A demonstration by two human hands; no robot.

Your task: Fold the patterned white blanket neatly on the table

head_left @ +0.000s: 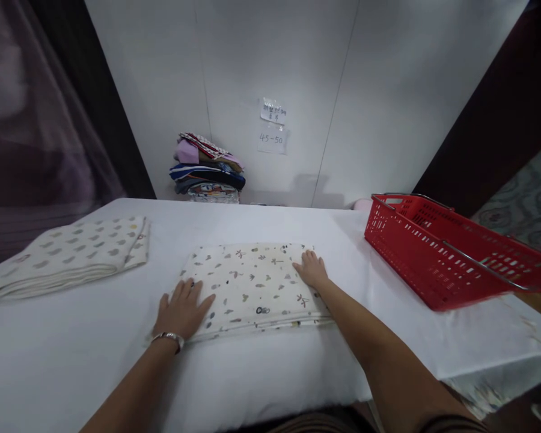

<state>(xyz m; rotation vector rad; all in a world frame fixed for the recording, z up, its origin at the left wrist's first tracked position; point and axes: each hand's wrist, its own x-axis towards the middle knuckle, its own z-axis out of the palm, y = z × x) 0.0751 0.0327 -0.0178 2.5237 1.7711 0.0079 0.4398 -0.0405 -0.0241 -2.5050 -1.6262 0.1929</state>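
A folded cream cloth [252, 285] with small printed leaves and dots lies flat in the middle of the white table [275, 373]. My left hand [183, 310] rests flat on its near left corner, fingers spread, a metal bracelet on the wrist. My right hand [311, 269] lies flat on the far right corner of the same cloth, fingers stretched out. Neither hand grips anything.
A second folded patterned cloth [76, 252] lies at the table's left. A red plastic basket [451, 249] sits tilted at the right edge. A pile of folded coloured fabrics [207, 168] stands against the white wall, beside two paper notes [273, 126].
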